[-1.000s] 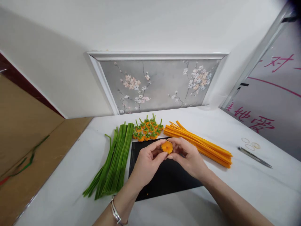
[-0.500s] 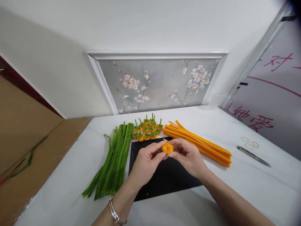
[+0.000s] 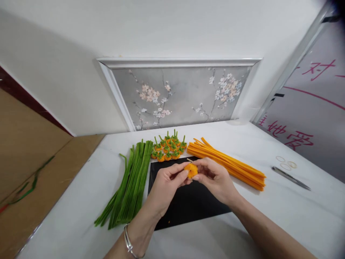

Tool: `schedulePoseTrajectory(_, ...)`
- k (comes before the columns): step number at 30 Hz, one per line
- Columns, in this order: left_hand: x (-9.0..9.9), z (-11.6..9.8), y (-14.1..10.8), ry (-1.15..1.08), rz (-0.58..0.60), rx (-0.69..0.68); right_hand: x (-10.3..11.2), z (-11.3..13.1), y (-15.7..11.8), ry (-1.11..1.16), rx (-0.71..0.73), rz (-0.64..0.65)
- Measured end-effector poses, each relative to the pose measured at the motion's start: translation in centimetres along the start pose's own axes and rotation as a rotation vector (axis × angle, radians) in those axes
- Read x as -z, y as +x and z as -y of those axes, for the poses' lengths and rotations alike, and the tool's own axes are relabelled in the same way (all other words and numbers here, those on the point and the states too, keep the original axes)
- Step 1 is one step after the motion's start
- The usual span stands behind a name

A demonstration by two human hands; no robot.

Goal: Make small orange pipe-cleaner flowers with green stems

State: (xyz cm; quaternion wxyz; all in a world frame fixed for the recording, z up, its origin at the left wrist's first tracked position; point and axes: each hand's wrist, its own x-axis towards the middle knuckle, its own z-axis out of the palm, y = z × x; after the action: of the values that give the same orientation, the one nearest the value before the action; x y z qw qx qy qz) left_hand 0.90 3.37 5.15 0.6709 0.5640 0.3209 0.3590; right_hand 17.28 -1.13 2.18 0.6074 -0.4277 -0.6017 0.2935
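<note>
A small round orange fuzzy piece (image 3: 191, 171) is pinched between both hands above a black mat (image 3: 194, 203). My left hand (image 3: 169, 183) grips its left side, with the thumb on its front. On its right side are the closed thumb and fingers of my right hand (image 3: 215, 178). A thin pale tip shows just above the piece. Behind the hands stands a cluster of small orange pieces with green tops and stems (image 3: 168, 146). Green fuzzy stems (image 3: 134, 183) lie left of the mat, and orange fuzzy stems (image 3: 229, 162) lie to the right.
Tweezers (image 3: 291, 178) and several thin rings (image 3: 285, 166) rest on the white table (image 3: 269, 219) at the right. Cardboard (image 3: 54, 172) borders the table on the left. A framed floral panel (image 3: 183, 97) is behind, and a whiteboard with red writing (image 3: 309, 104) stands at the right.
The orange piece has turned slightly and shows more of its round face. My left thumb has shifted onto its front. The things on the table have not moved.
</note>
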Motion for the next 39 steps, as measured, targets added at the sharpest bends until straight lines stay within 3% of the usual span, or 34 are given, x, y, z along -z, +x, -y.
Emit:
schedulePoseTrajectory(7, -0.4, 0.0, -0.3, 0.104, 0.103, -0.124, 0.0, 0.3, 0.1, 0.116, -0.061, -0.035)
schedulePoseTrajectory(15, -0.2, 0.4, -0.4, 0.237, 0.039, -0.182, 0.0, 0.7, 0.1, 0.157, -0.073, -0.006)
schedulePoseTrajectory(24, -0.6, -0.2, -0.6, 0.260, -0.007, -0.152, -0.3, 0.1, -0.1, 0.160, -0.119, 0.000)
schedulePoseTrajectory(31, -0.7, -1.4, -0.9, -0.010, 0.103, 0.008, 0.0, 0.2, -0.2, 0.103, -0.049, -0.043)
schedulePoseTrajectory(39, -0.6, -1.3, -0.8, -0.024, -0.049, 0.080, -0.1, 0.1, -0.5, -0.045, 0.018, 0.005)
